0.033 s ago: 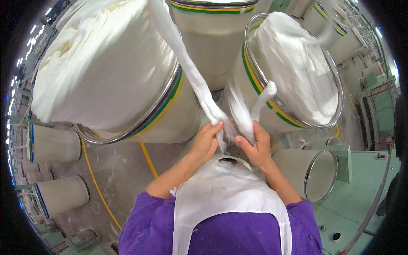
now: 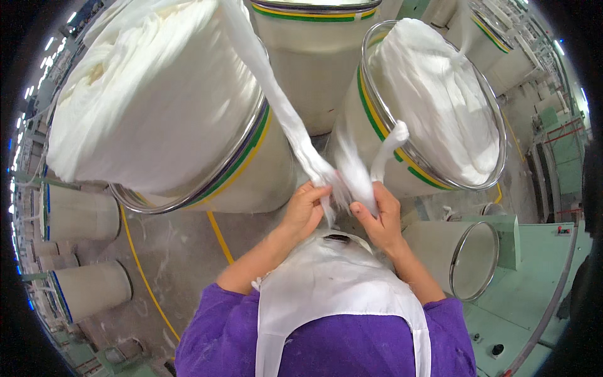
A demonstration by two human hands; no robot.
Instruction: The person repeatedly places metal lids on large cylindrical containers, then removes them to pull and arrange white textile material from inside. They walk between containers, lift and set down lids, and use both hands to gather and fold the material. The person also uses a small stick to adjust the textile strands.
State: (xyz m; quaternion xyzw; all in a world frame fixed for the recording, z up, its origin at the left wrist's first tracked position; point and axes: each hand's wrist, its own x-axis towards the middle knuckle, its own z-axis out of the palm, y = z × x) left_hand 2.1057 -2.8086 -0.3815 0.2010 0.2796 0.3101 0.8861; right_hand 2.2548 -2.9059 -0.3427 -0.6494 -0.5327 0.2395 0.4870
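In front of my apron, my left hand (image 2: 306, 207) pinches the frayed end of a thick white cotton sliver (image 2: 295, 135), which comes down from the heaped left can. Loose fibres (image 2: 340, 191) fan out from that end towards my right hand. My right hand (image 2: 379, 217) is closed round another white sliver end (image 2: 353, 164), its tip blurred and wispy, with the thumb on the near side. A curled length of sliver (image 2: 391, 143) rises beside it against the right can. The fingers behind the fibres are partly hidden.
A large can (image 2: 251, 179) overflowing with white sliver (image 2: 169, 107) stands tilted in view at left. At right is another filled can (image 2: 370, 119); a third can (image 2: 298, 69) stands between them. An open can (image 2: 474, 261) and green machine panels (image 2: 527, 314) lie at lower right.
My hands have barely moved. The fibres at my left hand look slightly more spread, and my right thumb has shifted a little. The blurred white strand above the right can has swung.
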